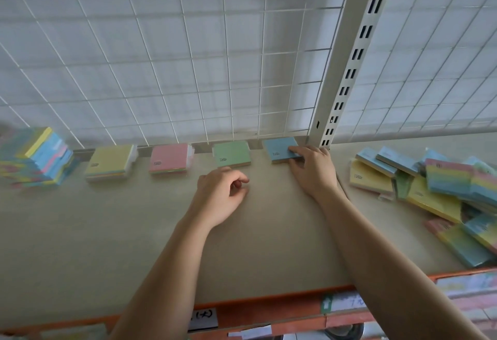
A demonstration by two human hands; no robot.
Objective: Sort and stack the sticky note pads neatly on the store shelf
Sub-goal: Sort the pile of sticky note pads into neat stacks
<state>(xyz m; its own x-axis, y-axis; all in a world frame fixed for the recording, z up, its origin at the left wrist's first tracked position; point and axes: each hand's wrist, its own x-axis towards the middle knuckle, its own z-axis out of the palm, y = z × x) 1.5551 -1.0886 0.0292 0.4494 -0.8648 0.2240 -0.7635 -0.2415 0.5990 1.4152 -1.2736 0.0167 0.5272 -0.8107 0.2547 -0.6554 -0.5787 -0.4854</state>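
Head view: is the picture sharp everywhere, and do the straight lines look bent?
Head view: sharpest in the middle, at the blue pad under the right hand; the tall stack far left and the loose pile at right are smeared; the wire grid fans and curves from wide-angle distortion; lighting soft, shadows faint, no glare.

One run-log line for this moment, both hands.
right hand: fingers on blue pad | left hand: empty, near green pad | unsorted pile: waiting at right
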